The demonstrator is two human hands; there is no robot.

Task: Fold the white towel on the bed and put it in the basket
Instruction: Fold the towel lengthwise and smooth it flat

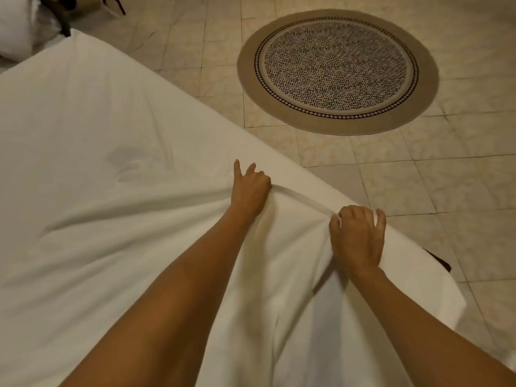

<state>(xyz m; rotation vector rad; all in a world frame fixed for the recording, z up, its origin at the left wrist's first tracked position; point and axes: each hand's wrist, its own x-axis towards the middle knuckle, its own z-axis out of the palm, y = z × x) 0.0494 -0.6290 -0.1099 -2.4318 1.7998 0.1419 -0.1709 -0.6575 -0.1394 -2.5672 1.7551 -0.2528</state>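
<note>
The white towel (pixel 293 275) hangs between my two hands, above the edge of the white bed (pixel 97 163), with its top hem stretched taut from one hand to the other. My left hand (pixel 250 188) pinches the hem's left end, with the index and middle fingers sticking out. My right hand (pixel 358 236) pinches the right end, fingers curled over the cloth. The towel drapes down toward me and hides the bed's near corner. No basket is in view.
A round patterned rug (pixel 337 71) lies on the tiled floor (pixel 446 191) to the right of the bed. White pillows (pixel 19 26) and dark chair legs (pixel 65 20) sit at the top left. A dark object (pixel 441 263) peeks out under the towel's right edge.
</note>
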